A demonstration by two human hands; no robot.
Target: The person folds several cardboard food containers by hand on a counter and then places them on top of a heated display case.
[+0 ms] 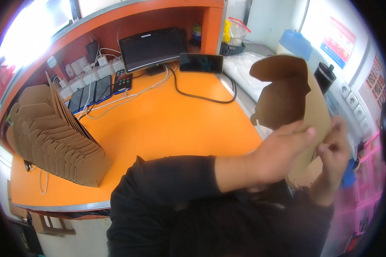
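A brown cardboard takeaway box (pixel 283 103) is held up at the right, tilted, its inside partly showing and a rounded flap standing at its top. My left hand (pixel 278 152) reaches across from the left and grips the box's near edge, the thumb lying along the outside of the panel. Against the lower right side of the same box, my right hand (pixel 333 150) has its fingers curled and pinching the cardboard. The fingers behind the panel are hidden. On the left of the table leans a nested stack of similar brown boxes (pixel 64 141).
The orange table (pixel 171 128) carries a dark monitor (pixel 154 47), a phone lying sideways (pixel 200 63), several more phones (pixel 103 88), white chargers and loose cables. Beyond my right hand are a black cylinder (pixel 324 77), wall sockets (pixel 351 100) and pink crates (pixel 364 184).
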